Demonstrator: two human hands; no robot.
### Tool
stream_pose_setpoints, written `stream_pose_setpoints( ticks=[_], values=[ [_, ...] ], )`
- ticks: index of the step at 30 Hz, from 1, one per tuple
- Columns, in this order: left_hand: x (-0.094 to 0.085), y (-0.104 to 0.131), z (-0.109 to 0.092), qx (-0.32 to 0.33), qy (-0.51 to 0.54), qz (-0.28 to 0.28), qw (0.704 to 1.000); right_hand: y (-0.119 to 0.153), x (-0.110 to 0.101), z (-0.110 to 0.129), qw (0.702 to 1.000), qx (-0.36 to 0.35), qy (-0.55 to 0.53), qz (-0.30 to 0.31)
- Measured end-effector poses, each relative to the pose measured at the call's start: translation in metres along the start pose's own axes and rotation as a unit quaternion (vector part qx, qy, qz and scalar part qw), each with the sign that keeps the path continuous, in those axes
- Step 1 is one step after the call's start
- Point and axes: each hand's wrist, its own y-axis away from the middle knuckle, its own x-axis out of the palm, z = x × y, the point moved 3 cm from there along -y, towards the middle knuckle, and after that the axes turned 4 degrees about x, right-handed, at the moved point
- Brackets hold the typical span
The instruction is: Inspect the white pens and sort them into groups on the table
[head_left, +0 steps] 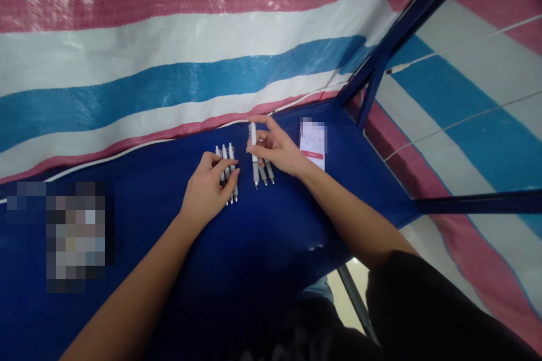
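A row of three white and grey click pens point(231, 149) lies on the blue table at the middle, tips towards me. My left hand point(207, 186) is curled over this row, its thumb and index finger bent close together at the rightmost pen. To the right, my right hand point(277, 149) pinches another white pen point(254, 166) between thumb and fingers, with its grey grip and tip pointing towards me. Two more pens point(270, 172) lie beneath and beside the right hand; their upper parts are hidden by the fingers.
A phone with a lit screen point(312, 163) lies right of my right hand, partly blurred out. A blurred patch point(76, 237) covers something at the left. A white cable point(156, 144) runs along the back edge, before a striped sheet point(178, 79). Blue frame bars point(389, 39) stand at the right.
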Motion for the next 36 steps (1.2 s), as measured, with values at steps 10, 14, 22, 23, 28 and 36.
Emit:
stream_pose_setpoints(
  ticks=[10,14,22,23,28,36],
  values=[
    [0.001,0.0,0.001,0.001,0.02,0.005,1.0,-0.001,0.001,-0.002,1.0,-0.018,0.003,0.003],
    [0.0,-0.001,0.0,0.002,0.034,-0.003,0.999,-0.001,-0.001,0.0,0.998,-0.018,0.012,-0.061],
    [-0.002,-0.002,-0.002,0.006,0.057,-0.015,0.998,-0.001,-0.004,0.002,0.999,0.004,-0.003,-0.034],
    [-0.001,-0.002,-0.002,0.005,0.057,-0.015,0.998,-0.001,-0.004,0.002,0.999,0.003,-0.004,-0.034],
    [-0.002,-0.002,-0.001,0.009,0.062,-0.018,0.998,-0.003,-0.007,0.0,0.999,0.006,-0.015,-0.038],
    [-0.002,-0.002,-0.001,0.01,0.051,-0.014,0.999,-0.003,-0.008,-0.001,0.999,0.012,-0.004,-0.047]
  ],
)
